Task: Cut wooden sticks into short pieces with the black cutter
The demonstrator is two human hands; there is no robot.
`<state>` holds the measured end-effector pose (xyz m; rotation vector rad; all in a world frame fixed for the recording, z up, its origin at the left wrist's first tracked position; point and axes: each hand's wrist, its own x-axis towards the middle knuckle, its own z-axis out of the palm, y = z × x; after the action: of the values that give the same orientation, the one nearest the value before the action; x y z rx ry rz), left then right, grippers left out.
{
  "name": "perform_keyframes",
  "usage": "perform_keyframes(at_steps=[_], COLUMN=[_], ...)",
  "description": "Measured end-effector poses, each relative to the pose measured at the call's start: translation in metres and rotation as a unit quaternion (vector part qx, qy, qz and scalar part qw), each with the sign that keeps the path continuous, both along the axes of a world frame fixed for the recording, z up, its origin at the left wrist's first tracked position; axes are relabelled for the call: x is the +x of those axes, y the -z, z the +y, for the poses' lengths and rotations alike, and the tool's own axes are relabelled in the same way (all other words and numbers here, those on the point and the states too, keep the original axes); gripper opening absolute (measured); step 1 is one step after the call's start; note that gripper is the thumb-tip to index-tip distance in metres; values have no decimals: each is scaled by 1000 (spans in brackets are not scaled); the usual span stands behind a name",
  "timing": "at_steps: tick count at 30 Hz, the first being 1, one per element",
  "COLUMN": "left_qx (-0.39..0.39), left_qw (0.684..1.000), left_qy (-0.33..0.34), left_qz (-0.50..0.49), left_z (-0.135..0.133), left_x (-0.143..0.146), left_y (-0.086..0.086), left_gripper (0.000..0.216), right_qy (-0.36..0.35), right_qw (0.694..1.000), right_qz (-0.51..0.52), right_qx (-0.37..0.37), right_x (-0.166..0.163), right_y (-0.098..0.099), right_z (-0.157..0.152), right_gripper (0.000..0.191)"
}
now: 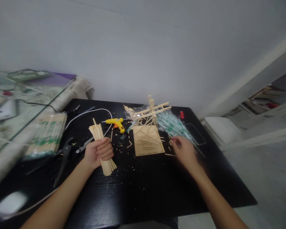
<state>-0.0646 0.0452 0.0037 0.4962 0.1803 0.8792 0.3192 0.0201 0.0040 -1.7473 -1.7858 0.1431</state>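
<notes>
My left hand [100, 152] is wrapped round a thick bundle of pale wooden sticks [107, 167], which stands tilted above the black table. My right hand [183, 149] is at the right of a square wooden base [149, 154], its thumb and fingertips pinched together low over the table. Whatever lies in that pinch is too small to make out. Loose sticks [149, 139] lie across the base. Behind it rises a frame of glued sticks [153, 111]. A yellow glue gun [116, 122] lies between the bundle and the base.
Green-printed plastic wrappers [175, 122] and a red object [182, 114] lie behind my right hand. Scissors [84, 145], a white cable [95, 110] and a wrapped pack of sticks [46, 132] are on the left. Wood crumbs dot the black table [143, 194]. A white stool [220, 128] stands right.
</notes>
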Motion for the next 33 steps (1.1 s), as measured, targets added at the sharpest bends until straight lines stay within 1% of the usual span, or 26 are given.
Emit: perform_keyframes(at_steps=[3,5,7,9,11,13,15,16,19,22,24,26,28,30,33], left_qx=[2,4,7,9,9,6,4,3,2,3,3,4,4,4,1], left_qw=[1000,1000,1000,1000,1000,1000,1000,1000,999,999,999,999,999,999,999], left_qy=[5,9,14,17,19,23,28,30,37,38,38,39,41,43,43], left_qz=[4,4,3,1,-2,-4,-4,-3,3,9,11,11,10,10,15], left_z=[0,0,0,0,-1,-2,-3,-3,-4,-4,-3,-3,-3,-4,-4], left_x=[0,0,-1,-1,-2,-1,0,1,3,4,4,4,5,5,5], left_y=[0,1,1,0,0,0,0,1,2,2,3,3,4,4,4], left_gripper=[53,53,55,56,56,55,54,54,54,55,55,55,56,56,55], right_qy=[-47,-85,-95,-87,-70,-72,-83,-82,-80,-88,-92,-108,-134,-155,-166], right_qw=[999,996,993,988,981,970,959,957,957,960,963,964,964,966,973], right_qz=[16,6,-5,-16,-12,-18,-26,-33,-60,-79,-100,-130,-146,-137,-109], right_qx=[20,-11,-64,-125,-180,-231,-269,-276,-272,-253,-232,-205,-177,-156,-120], right_x=[-32,-46,-47,-34,-13,9,25,30,32,26,23,21,20,15,-3], right_y=[-1,-4,-11,-20,-29,-35,-38,-37,-30,-15,-5,1,0,-6,-14], right_z=[0,1,1,-1,-6,-14,-22,-25,-31,-33,-36,-39,-40,-37,-21], right_gripper=[18,13,10,8,7,8,9,9,9,6,12,16,17,18,16])
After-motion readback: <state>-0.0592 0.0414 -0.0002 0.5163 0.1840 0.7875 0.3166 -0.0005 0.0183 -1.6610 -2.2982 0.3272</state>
